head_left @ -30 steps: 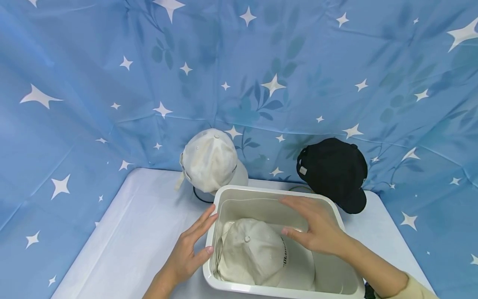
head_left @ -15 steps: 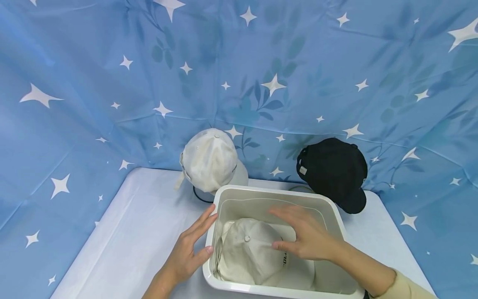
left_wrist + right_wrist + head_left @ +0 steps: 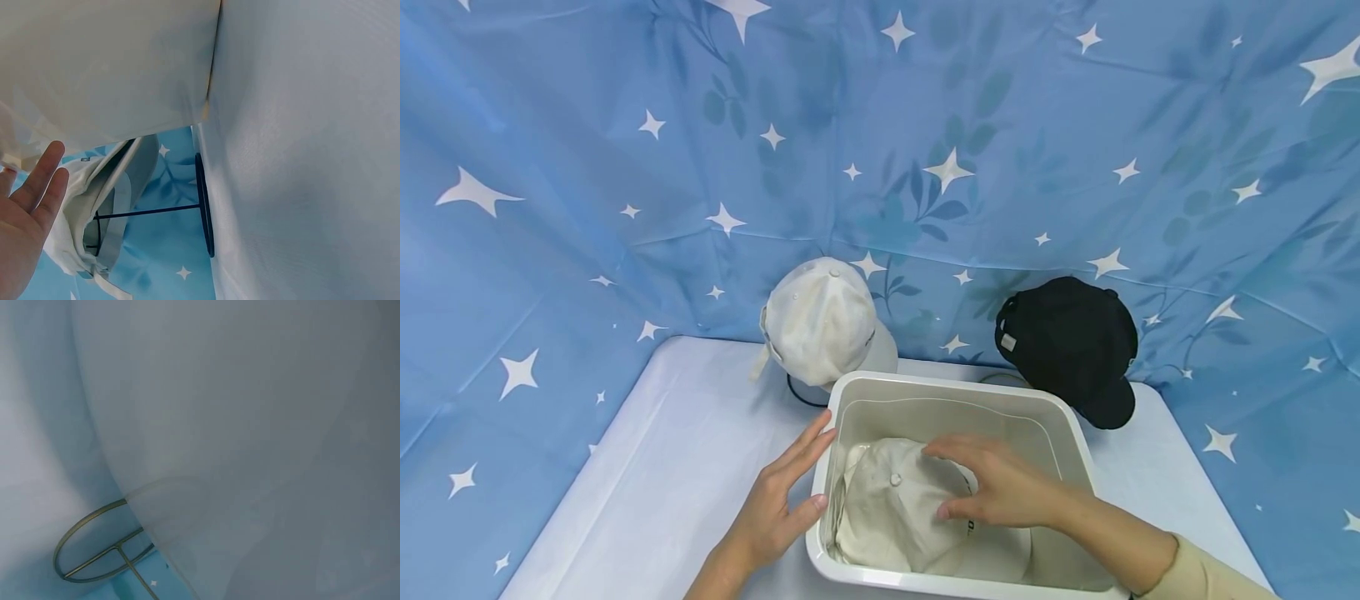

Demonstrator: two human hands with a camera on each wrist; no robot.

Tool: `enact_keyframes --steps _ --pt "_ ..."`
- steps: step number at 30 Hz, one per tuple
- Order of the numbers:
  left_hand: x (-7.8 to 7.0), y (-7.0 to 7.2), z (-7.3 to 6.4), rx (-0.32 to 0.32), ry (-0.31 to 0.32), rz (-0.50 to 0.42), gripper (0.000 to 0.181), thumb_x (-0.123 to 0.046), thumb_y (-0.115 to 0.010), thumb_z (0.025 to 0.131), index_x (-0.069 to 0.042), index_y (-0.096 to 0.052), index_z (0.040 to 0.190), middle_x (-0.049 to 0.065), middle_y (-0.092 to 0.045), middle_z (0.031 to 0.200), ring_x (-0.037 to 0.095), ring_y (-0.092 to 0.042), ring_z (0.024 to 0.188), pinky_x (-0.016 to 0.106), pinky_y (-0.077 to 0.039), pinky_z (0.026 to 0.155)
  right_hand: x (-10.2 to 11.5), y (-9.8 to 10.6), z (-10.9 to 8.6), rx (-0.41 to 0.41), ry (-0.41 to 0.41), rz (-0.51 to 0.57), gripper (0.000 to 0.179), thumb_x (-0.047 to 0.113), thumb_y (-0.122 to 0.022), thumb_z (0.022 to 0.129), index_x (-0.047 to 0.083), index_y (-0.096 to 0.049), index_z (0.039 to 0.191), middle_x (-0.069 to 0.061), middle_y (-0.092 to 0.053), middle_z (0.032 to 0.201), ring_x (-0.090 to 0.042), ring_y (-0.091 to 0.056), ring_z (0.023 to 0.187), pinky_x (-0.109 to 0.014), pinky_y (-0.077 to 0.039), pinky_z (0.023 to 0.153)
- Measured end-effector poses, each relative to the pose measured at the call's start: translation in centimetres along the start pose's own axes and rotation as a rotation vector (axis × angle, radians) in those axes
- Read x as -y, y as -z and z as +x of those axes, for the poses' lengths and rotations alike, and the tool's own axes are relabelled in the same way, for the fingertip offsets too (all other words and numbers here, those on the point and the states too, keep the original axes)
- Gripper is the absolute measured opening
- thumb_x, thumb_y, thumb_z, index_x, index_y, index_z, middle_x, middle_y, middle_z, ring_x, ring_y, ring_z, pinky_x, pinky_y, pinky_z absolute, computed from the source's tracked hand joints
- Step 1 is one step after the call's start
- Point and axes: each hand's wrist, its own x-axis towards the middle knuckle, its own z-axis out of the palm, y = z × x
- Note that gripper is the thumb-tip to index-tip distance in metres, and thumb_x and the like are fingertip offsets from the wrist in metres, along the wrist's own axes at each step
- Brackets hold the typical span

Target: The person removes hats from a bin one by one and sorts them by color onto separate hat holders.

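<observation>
A light beige baseball cap [image 3: 895,508] with dark lettering lies in a white plastic bin [image 3: 951,382], its brim to the right. My right hand [image 3: 1000,487] is inside the bin over the cap's crown and lettering, thumb and fingers spread apart and slightly bent. Against the bin's left rim rests my left hand [image 3: 775,492], fingers straight. In the left wrist view that hand [image 3: 28,219] lies beside the bin's outer wall [image 3: 112,69]. The right wrist view does not show the right hand; a pale surface fills most of it.
Behind the bin, a white cap [image 3: 822,321] hangs on a black wire stand [image 3: 203,206]. At the back right is a black cap [image 3: 1067,346]; a brass-coloured wire stand [image 3: 94,565] shows low in the right wrist view. A blue star-patterned curtain [image 3: 880,167] rises behind the white table [image 3: 647,467].
My right hand has moved left and slightly down, from the bin's right part to over the cap's crown. The left hand stays at the rim.
</observation>
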Motion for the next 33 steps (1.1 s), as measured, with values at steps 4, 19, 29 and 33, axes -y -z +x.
enact_keyframes --steps 4,19,29,33 --pt "-0.02 -0.01 0.01 0.003 -0.003 0.002 0.069 -0.01 -0.058 0.087 -0.002 -0.049 0.155 0.019 -0.039 0.165 0.031 -0.044 0.148 0.024 -0.032 0.12 0.02 -0.03 0.04 0.024 0.004 0.011 0.062 0.044 -0.085 0.086 0.015 -0.066 0.138 0.006 -0.066 0.135 -0.018 -0.063 0.125 -0.045 -0.053 0.104" --pt "-0.15 0.0 -0.17 0.006 0.016 0.005 0.066 -0.01 -0.059 0.088 0.002 -0.05 0.152 0.018 -0.038 0.165 0.031 -0.043 0.149 0.024 -0.032 0.119 -0.17 -0.49 0.41 0.095 0.025 0.053 0.036 0.018 -0.084 0.089 0.017 -0.072 0.123 0.014 -0.068 0.107 -0.004 -0.065 0.095 -0.024 -0.056 0.079" --pt "-0.16 0.0 -0.1 0.007 0.012 0.005 0.066 -0.01 -0.059 0.088 0.003 -0.05 0.152 0.018 -0.038 0.165 0.031 -0.043 0.149 0.024 -0.032 0.119 -0.41 -0.75 0.57 0.117 0.019 0.071 0.027 0.005 -0.079 0.091 0.017 -0.075 0.114 0.016 -0.068 0.101 0.0 -0.063 0.089 -0.023 -0.057 0.077" --pt "-0.17 0.05 -0.06 0.006 0.003 0.009 0.066 -0.01 -0.059 0.088 0.003 -0.05 0.152 0.019 -0.038 0.165 0.031 -0.043 0.149 0.024 -0.032 0.119 -0.45 -0.87 0.59 0.099 0.031 0.049 0.024 0.001 -0.078 0.089 0.017 -0.076 0.108 0.015 -0.069 0.097 0.002 -0.061 0.085 -0.021 -0.056 0.075"
